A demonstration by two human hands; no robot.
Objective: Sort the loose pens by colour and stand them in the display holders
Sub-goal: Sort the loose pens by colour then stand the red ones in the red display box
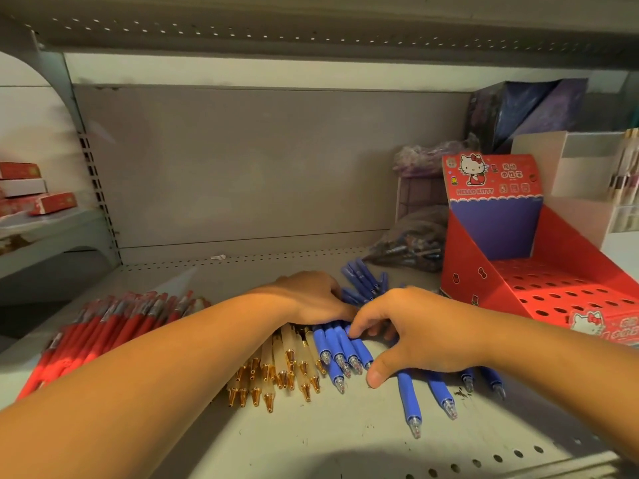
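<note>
Right hand [422, 333]: fingers curled down onto a tight row of blue pens [340, 350], thumb splayed near their tips, so it is bracketing that row. Left hand [311, 299]: palm down, lying flat across the far ends of the pens. Its fingertips are hidden behind the right hand.

Blue pens: matte rubbery grips, clear cone tips pointing near. A few more lie loose under and right of the right hand, and some lie fanned out just beyond both hands.

Left of the blue row, touching it: cream pens [276, 368] with frosted barrels and shiny gold metal cone tips, partly covered by the left forearm.

Further left: a pile of red pens [103, 326] with glossy barrels and clear caps, roughly parallel.

Everything lies on a grey painted metal shelf [311, 437], scuffed, with perforated holes along the near and far edges.

Right: a red cardboard holder [553, 288], stepped, with a punched grid of round holes and no pens in them. It has a cartoon cat print and a tall back card.

Behind the holder, far right:
- clear plastic bag [411, 243] of dark pens
- crumpled purple bag [425, 157]
- dark glossy box [525, 108]

Far left, on the neighbouring shelf: stacked red boxes [34, 198].
</note>
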